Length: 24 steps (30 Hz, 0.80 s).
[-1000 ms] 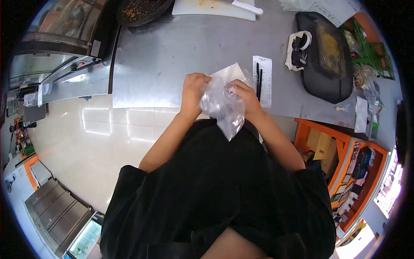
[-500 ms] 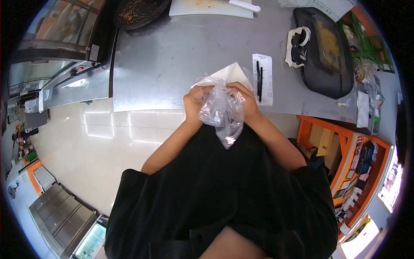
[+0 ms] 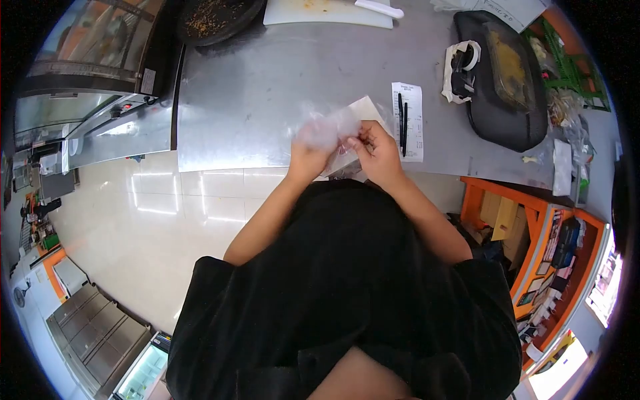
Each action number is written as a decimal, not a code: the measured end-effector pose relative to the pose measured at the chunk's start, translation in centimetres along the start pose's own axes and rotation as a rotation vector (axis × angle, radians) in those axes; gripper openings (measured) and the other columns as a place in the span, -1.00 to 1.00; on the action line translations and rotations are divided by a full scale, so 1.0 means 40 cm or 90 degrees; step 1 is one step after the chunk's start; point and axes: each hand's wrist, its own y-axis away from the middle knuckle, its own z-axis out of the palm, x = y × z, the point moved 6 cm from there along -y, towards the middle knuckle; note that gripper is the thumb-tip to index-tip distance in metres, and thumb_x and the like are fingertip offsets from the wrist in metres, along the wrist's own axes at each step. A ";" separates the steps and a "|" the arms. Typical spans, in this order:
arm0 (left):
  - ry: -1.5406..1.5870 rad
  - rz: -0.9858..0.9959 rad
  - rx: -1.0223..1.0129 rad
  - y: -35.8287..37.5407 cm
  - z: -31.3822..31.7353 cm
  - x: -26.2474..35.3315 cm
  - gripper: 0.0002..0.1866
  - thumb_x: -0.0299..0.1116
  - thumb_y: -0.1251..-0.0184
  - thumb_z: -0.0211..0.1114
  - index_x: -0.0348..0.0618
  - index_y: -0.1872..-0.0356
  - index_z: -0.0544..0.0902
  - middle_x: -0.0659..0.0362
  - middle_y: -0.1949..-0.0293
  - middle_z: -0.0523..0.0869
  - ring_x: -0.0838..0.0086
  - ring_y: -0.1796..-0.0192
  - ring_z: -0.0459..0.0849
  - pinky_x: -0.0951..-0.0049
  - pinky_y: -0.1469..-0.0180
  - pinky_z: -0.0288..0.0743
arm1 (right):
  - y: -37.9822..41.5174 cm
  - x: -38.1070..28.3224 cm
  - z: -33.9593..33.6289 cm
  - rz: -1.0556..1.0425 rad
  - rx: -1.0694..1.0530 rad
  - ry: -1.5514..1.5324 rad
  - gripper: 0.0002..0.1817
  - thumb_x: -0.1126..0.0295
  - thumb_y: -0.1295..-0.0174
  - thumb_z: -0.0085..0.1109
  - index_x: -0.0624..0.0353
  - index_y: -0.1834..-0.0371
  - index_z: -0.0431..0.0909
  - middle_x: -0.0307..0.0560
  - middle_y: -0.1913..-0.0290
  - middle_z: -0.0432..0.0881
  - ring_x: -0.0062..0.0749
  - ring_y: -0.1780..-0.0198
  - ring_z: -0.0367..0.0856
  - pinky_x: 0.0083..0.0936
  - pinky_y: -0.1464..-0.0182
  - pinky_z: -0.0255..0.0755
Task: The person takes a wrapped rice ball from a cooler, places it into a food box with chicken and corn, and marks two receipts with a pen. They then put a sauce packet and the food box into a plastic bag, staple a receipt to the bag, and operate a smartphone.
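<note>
A clear plastic bag, smeared by motion, is between my two hands at the table's front edge. My left hand grips it from the left, its fingertips blurred behind the film. On the other side my right hand pinches the bag's edge between thumb and fingers. Under the bag and both hands lies a whitish paper piece with a pointed corner; much of it is covered. Right of my right hand, a printed receipt bears two black pens.
Farther back on the steel table are a white cutting board, a white-handled knife and a dark pan. A black case with a tape roll stands right. A glass-fronted appliance is left.
The bag has swung up from hanging over my shirt to above the table, toward my left hand. My right hand has turned to pinch its edge.
</note>
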 end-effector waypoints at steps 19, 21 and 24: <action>0.208 -0.037 0.105 0.012 0.016 0.116 -0.80 -0.52 -0.20 0.47 -0.35 0.19 0.68 0.15 0.26 0.78 0.55 0.23 0.69 0.46 0.15 0.57 | -0.019 0.002 0.011 0.067 0.127 -0.248 -0.70 0.65 -0.27 0.31 0.27 0.07 0.36 -0.12 0.22 0.60 -0.55 0.19 0.64 -0.58 0.11 0.57; 0.194 -0.030 0.128 0.013 0.013 0.104 -0.79 -0.52 -0.19 0.47 -0.35 0.18 0.67 0.15 0.26 0.78 0.54 0.23 0.69 0.46 0.14 0.58 | -0.018 -0.001 0.016 0.076 0.122 -0.244 -0.68 0.65 -0.24 0.35 0.27 0.09 0.37 -0.11 0.21 0.62 -0.55 0.19 0.64 -0.58 0.12 0.57; 0.209 -0.031 0.137 0.015 0.014 0.093 -0.78 -0.50 -0.18 0.48 -0.35 0.19 0.67 0.14 0.26 0.78 0.54 0.23 0.69 0.45 0.14 0.58 | -0.015 -0.007 0.017 0.085 0.111 -0.217 -0.70 0.66 -0.22 0.36 0.27 0.14 0.39 -0.10 0.20 0.65 -0.54 0.19 0.65 -0.57 0.12 0.57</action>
